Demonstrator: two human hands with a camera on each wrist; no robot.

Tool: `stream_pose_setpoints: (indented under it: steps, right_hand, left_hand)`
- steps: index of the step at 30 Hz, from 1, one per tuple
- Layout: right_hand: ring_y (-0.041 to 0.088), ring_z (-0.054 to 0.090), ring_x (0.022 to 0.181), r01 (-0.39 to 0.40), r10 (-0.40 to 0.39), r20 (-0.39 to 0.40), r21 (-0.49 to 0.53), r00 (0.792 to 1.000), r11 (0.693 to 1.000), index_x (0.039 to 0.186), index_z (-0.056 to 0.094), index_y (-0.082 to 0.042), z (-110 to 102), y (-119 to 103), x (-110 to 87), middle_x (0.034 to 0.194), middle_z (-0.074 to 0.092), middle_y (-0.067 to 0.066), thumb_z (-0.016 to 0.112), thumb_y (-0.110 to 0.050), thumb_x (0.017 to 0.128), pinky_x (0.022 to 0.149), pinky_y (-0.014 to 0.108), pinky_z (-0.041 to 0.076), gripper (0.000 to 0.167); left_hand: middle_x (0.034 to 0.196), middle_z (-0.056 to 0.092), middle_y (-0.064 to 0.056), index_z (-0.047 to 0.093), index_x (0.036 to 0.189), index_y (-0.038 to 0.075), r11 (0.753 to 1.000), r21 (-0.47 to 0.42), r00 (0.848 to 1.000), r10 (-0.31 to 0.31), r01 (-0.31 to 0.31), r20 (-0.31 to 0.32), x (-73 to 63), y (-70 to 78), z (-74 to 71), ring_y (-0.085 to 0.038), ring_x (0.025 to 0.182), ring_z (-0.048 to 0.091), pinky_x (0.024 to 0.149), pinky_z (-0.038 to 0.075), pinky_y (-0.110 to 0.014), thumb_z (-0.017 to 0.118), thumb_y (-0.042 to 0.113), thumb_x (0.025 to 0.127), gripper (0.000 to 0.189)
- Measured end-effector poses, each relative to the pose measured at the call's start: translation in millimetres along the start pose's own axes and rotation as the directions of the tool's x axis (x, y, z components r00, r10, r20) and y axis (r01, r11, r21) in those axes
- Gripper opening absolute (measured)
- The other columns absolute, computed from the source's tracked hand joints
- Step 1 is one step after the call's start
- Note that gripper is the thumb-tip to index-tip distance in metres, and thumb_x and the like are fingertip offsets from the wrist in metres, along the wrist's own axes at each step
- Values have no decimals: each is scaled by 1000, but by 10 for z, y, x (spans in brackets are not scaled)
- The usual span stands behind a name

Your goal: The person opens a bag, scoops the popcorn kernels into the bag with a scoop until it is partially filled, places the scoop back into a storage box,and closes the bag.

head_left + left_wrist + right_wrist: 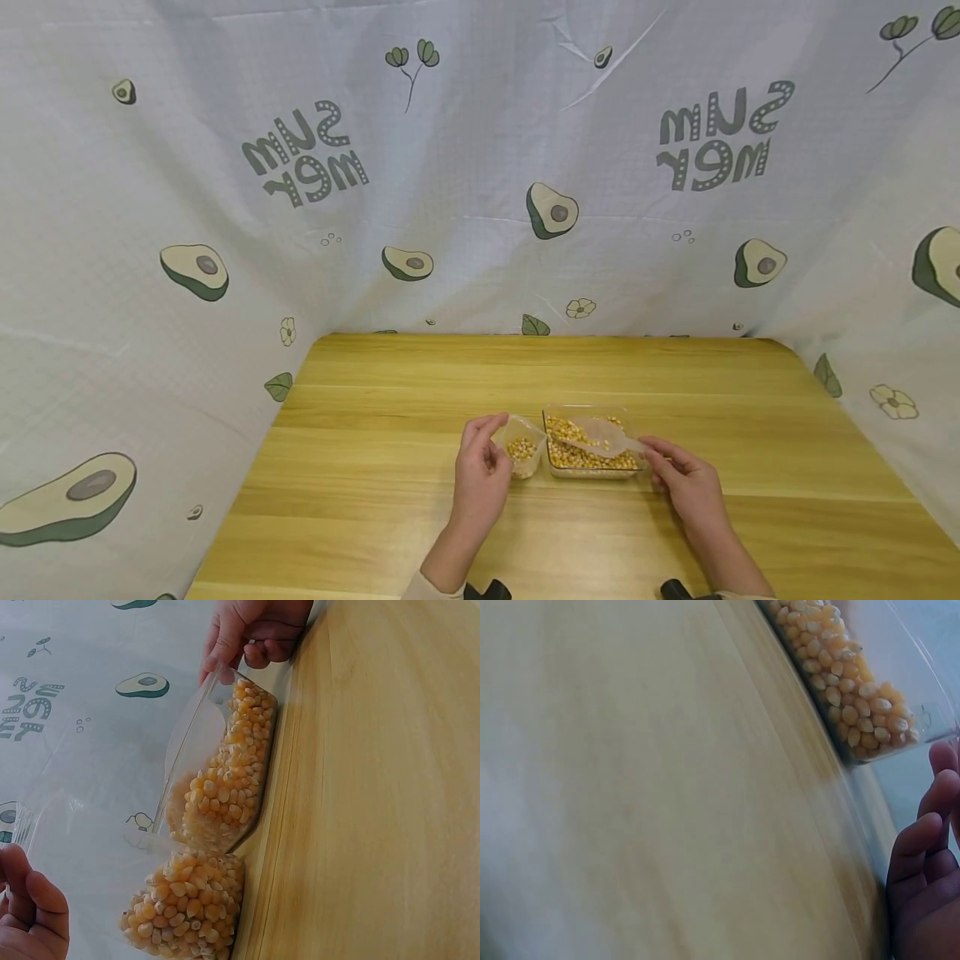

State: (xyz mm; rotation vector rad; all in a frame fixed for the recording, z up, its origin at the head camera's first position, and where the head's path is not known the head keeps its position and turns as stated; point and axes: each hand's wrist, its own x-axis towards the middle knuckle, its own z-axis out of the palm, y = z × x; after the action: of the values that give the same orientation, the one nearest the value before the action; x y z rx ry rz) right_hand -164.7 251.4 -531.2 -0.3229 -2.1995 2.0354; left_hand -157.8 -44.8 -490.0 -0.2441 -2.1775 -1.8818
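Observation:
A clear plastic bag (522, 451) stands on the table with corn kernels in its bottom. My left hand (481, 476) pinches the bag's upper edge, and in the left wrist view the kernels (187, 907) fill its lower part. Beside the bag is a clear rectangular container (596, 473) holding more kernels (240, 765). My right hand (686, 481) grips the handle of a translucent white scoop (603, 436). The scoop's bowl lies over the kernels inside the container, with some kernels at its tip. In the right wrist view, the right hand's fingers (919, 844) are beside the container's corner.
The wooden table (360, 467) extends around the bag and container. A pale curtain (480, 150) with printed avocados and letters hangs behind the table and along both sides.

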Motion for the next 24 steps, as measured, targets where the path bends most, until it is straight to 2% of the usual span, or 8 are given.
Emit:
stream_pose_setpoints:
  steps: [11, 16, 24]
  right_hand:
    - [3, 54, 65, -19, 19, -6, -30, 1000, 999, 117, 74, -7, 4, -24, -2, 88, 69, -18, 68, -25, 94, 55, 20, 48, 30]
    - [4, 55, 66, -51, 51, -10, -34, 999, 998, 118, 74, -10, 3, -33, -10, 87, 70, -18, 68, -27, 94, 56, 20, 49, 31]
    - [2, 54, 63, -47, 50, -41, 71, 998, 996, 108, 78, -19, -1, -11, -29, 81, 71, -15, 71, -21, 93, 54, 17, 48, 17]
  left_hand:
    - [124, 54, -8, 62, 132, 6, 1000, -7, 1000, -3, 3, 16, 1, 3, -1, -3, 70, 38, 60, 38, -14, 48, -15, 88, 51]
    - [124, 53, -8, 62, 133, 6, 1000, -3, 1000, -12, 12, 21, -3, 9, -4, -3, 70, 39, 61, 38, -14, 48, -15, 88, 51]
    - [124, 53, -8, 61, 133, 4, 1000, 4, 1000, -6, 6, 14, -1, 14, 0, -3, 71, 38, 61, 39, -14, 48, -15, 88, 51]
